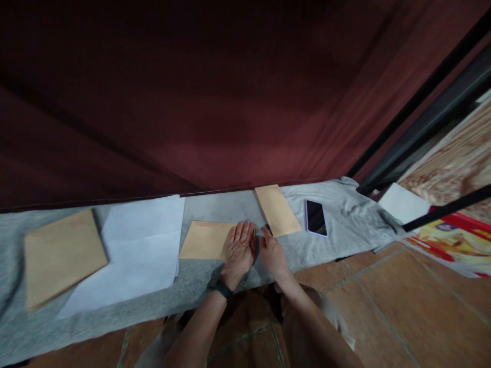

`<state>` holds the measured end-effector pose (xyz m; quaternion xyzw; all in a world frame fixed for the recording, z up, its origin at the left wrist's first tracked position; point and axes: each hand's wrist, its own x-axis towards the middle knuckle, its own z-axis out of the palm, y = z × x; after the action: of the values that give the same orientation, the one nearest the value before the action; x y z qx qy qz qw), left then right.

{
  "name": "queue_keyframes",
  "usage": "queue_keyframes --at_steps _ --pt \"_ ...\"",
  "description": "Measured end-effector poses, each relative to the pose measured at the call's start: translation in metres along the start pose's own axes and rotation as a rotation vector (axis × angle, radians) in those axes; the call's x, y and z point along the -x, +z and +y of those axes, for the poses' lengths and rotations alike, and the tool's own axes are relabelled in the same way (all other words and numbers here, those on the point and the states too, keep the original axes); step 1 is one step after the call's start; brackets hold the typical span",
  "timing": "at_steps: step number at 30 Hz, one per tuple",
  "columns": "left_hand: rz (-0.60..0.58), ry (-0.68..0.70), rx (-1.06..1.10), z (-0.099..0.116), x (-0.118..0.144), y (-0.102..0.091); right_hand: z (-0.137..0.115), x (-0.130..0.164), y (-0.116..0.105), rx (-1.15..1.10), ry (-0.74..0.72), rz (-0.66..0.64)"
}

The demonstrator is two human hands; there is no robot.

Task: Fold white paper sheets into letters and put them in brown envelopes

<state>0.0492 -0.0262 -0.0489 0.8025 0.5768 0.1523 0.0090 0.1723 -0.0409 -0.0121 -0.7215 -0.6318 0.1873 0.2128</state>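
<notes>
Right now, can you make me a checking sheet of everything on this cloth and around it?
Surface: grey cloth spread over a tiled floor.
Job's things: small brown envelope lying flat under the left hand; a second small envelope lies just beyond the right hand.
Clutter: big brown envelope, white paper sheets, dark-screened phone.
Hands: left palm pressed flat on the envelope's right end; right hand beside it, its fingers bent at the edge, anything held hidden.
Cables: nothing seen.
Surroundings: dark red curtain, black bars, colourful printed sheet at far right.
</notes>
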Motion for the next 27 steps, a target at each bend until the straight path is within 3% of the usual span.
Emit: queue_keyframes --at_steps 10,18,23,27 --pt "-0.044 0.141 0.04 0.015 0.003 0.002 0.01 -0.005 -0.008 -0.138 0.033 0.069" --pt "-0.075 0.287 0.113 0.015 0.024 -0.002 0.016 -0.011 -0.009 -0.186 -0.026 0.106" --pt "-0.038 0.355 0.111 0.018 0.044 -0.016 0.015 -0.01 -0.005 -0.266 -0.141 0.07" --pt "-0.066 0.325 0.107 0.021 0.059 -0.024 0.015 -0.003 0.003 -0.298 -0.295 -0.03"
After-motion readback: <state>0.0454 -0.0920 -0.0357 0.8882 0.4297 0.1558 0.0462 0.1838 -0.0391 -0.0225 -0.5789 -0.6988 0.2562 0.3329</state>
